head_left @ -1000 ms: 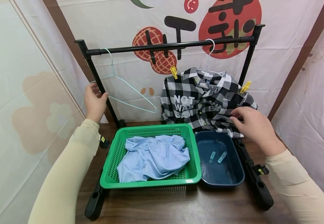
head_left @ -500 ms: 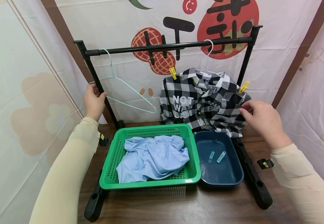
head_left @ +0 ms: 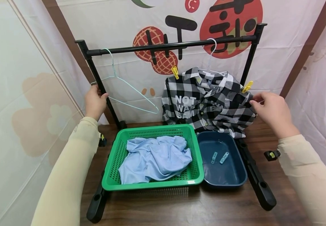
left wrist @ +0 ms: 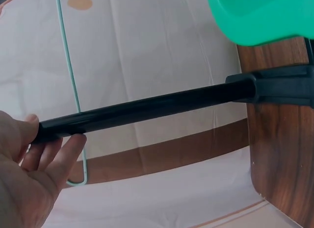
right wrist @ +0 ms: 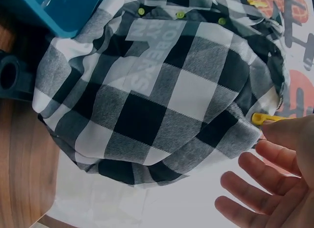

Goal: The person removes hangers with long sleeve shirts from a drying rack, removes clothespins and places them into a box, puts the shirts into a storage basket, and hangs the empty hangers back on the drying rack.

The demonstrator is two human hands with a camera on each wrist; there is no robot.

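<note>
At the left, my left hand (head_left: pixel 95 102) grips the black upright post (left wrist: pixel 162 106) of a clothes rack, fingers and thumb around it. A pale green hanger (head_left: pixel 134 90) hangs from the rack's bar, its end passing behind that post. On the right, a black-and-white checked shirt (head_left: pixel 189 94) hangs on a white hanger (head_left: pixel 209 59), with yellow clothespins (head_left: pixel 247 87) at both shoulders. My right hand (head_left: pixel 276 111) pinches the shirt's edge between thumb and index finger, just below the right clothespin. Its other fingers are spread apart in the right wrist view.
A green basket (head_left: pixel 151 187) holding a crumpled light blue garment (head_left: pixel 154 160) stands in front of the rack. Beside it, a dark blue basin (head_left: pixel 222 179) contains two blue clothespins (head_left: pixel 223 158). The rack's black feet (head_left: pixel 264 194) extend forward on the wooden table (head_left: pixel 185 207).
My right hand has moved up and to the right along the shirt, from its lower front to the edge by the yellow clothespin. The left hand stays on the post.
</note>
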